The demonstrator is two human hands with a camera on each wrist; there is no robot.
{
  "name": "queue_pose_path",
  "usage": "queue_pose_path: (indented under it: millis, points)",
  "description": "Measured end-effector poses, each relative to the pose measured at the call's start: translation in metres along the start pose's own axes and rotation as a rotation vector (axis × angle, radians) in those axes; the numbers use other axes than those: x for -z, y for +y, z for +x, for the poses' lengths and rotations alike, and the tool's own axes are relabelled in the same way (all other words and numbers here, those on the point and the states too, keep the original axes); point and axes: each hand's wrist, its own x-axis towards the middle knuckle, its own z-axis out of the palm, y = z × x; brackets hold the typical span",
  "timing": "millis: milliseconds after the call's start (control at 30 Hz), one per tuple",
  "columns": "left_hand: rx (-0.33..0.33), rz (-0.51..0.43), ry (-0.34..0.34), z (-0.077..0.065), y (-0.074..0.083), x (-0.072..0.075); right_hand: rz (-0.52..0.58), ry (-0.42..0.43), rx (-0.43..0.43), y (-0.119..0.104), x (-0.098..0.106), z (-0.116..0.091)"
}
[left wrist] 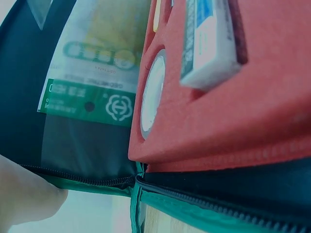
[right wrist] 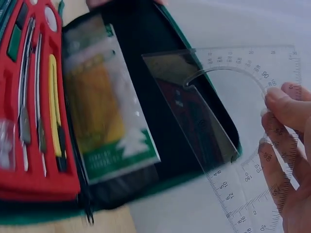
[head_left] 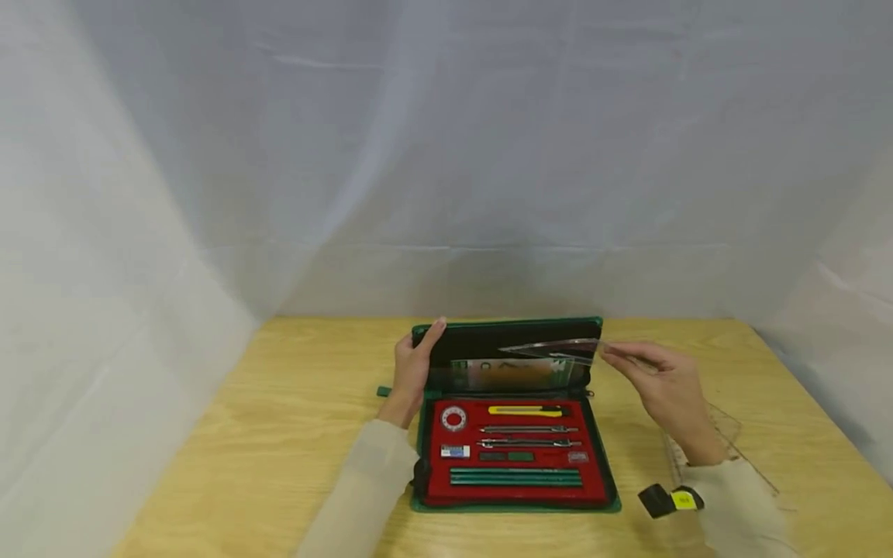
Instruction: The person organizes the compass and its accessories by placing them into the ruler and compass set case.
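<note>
A green zip case stands open, its black lid [head_left: 474,341] raised. My left hand [head_left: 413,370] grips the lid's left edge, thumb on the inner side. Between thumb and fingers, my right hand [head_left: 671,391] pinches a clear set square [right wrist: 250,194] with a protractor arc, at the lid's right edge. Part of the set square overlaps the black lining in the right wrist view. A clear pocket in the lid shows a green, white and yellow packet [right wrist: 99,104]. The red tray [head_left: 516,498] holds a yellow cutter knife [head_left: 528,411], two metal compasses [head_left: 528,443] and green pencils [head_left: 516,477].
Also in the tray are an eraser [head_left: 455,451], a white ring [head_left: 454,408] and a small clear box [head_left: 577,457]. Clear drawing tools [head_left: 725,425] lie on the wooden table [head_left: 279,442], partly under my right wrist. White cloth [head_left: 446,155] hangs behind.
</note>
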Motion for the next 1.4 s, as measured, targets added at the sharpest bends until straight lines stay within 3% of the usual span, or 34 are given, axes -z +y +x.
queue_pose_path:
  millis: [233, 467, 667, 833, 1167, 1400]
  points:
    - [0.007, 0.02, 0.006, -0.002, -0.003, -0.001, -0.228, -0.111, 0.151, -0.003, -0.037, 0.018]
    - [-0.01, 0.01, -0.006, -0.004, -0.004, 0.0, -0.431, -0.098, 0.267, -0.01, -0.066, 0.028]
    - [-0.018, 0.012, 0.002, -0.004, -0.003, -0.001, -0.47, -0.11, 0.282, -0.011, -0.075, 0.033]
    - [-0.006, -0.005, -0.028, -0.005, -0.006, -0.004, -0.473, -0.123, 0.277, -0.011, -0.063, 0.029]
    - [-0.017, 0.009, -0.037, -0.005, -0.005, -0.006, -0.605, -0.018, 0.263, -0.015, -0.012, 0.012]
    - [-0.028, 0.001, -0.048, -0.006, -0.004, -0.005, -0.662, 0.033, 0.26, -0.018, 0.007, 0.005]
